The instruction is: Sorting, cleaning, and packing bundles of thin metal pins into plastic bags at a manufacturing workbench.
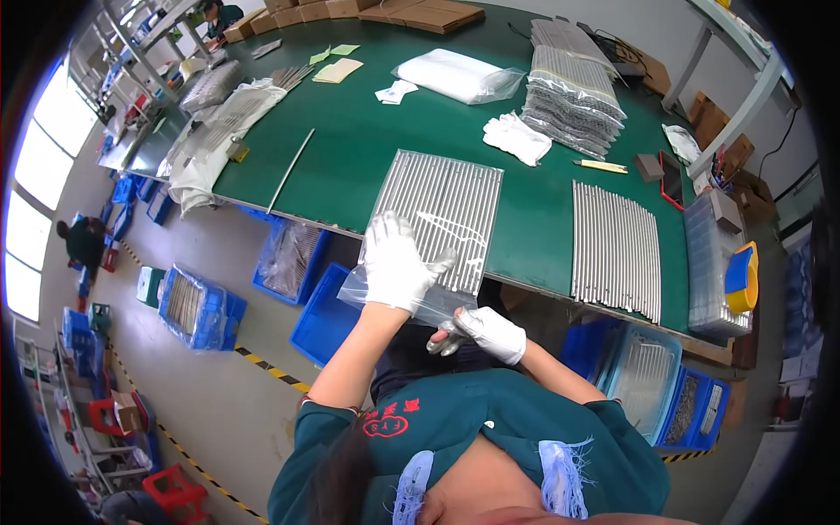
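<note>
Metal rods (444, 188) are being held in a clear plastic bag (475, 262) beneath the gloved left hand (392, 262), which is being pressed flat, fingers extended. The gloved right hand (488, 334) is being held half-curled beside the bag's near end; its grip cannot be told. Leftward, bagged rods (296, 258) are being contained in a blue bin (318, 252).

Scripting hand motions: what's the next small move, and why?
Probably fold up the loose end of the clear bag with the right hand, the left hand steadying: rods lie side by side inside, the loose end extends past the table edge, and the right hand is right there.
</note>
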A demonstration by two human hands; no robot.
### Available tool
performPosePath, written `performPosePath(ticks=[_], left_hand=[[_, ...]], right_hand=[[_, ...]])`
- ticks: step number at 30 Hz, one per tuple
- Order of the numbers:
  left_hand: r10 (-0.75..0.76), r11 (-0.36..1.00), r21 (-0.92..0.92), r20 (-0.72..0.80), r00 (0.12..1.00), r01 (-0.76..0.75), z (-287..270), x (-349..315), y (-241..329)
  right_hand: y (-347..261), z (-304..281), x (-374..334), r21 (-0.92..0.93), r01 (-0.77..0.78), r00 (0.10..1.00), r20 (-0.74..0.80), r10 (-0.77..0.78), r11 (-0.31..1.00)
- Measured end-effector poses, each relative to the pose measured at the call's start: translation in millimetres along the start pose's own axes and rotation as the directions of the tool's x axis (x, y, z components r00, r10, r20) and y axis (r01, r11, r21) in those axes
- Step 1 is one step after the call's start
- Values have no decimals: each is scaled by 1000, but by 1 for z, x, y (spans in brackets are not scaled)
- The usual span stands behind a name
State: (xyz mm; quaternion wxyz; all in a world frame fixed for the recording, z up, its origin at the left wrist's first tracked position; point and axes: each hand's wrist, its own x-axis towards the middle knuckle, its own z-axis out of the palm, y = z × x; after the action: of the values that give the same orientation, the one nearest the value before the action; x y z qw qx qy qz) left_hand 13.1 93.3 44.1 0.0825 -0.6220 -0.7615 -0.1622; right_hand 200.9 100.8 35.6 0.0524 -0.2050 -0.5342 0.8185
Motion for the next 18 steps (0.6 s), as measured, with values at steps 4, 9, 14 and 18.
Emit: performPosePath(ticks=[4, 9, 14, 18], left_hand=[[137, 984, -132, 106, 985, -123, 1, -5, 15], [0, 995, -101, 206, 979, 21, -2, -7, 12], [-32, 999, -40, 99, 995, 36, -2, -2, 11], [54, 996, -81, 150, 987, -42, -1, 6, 3]], right_hand=[[1, 3, 0, -5, 0, 1000, -4, 0, 1000], [5, 2, -5, -1, -31, 999, -20, 31, 1000], [2, 4, -4, 15, -11, 1000, -29, 11, 1000], [1, 3, -1, -7, 12, 1000, -14, -12, 1000]])
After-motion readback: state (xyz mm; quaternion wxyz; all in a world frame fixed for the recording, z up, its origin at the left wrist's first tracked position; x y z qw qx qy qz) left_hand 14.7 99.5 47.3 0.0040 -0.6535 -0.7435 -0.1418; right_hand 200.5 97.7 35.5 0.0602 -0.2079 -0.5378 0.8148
